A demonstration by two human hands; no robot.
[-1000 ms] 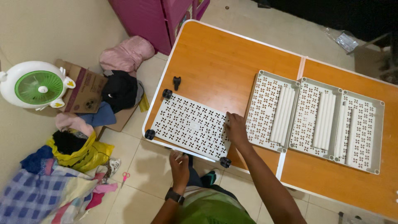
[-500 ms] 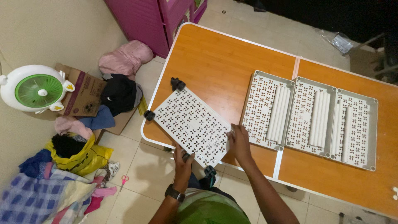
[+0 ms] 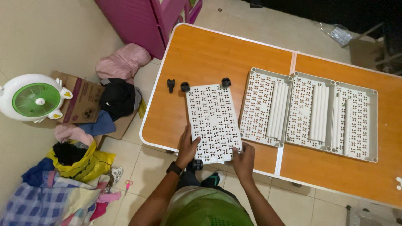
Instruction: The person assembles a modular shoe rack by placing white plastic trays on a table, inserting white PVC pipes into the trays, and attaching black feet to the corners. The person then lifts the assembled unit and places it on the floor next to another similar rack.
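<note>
Head view: perforated panel (image 3: 213, 121) now turned lengthwise; both hands, left (image 3: 187, 146), right (image 3: 244, 158), gripping its near edge.

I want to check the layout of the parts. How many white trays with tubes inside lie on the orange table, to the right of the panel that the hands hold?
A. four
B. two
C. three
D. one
C: three perforated trays lie side by side on the orange table, right of the wheeled panel, each holding white tubes.
</note>
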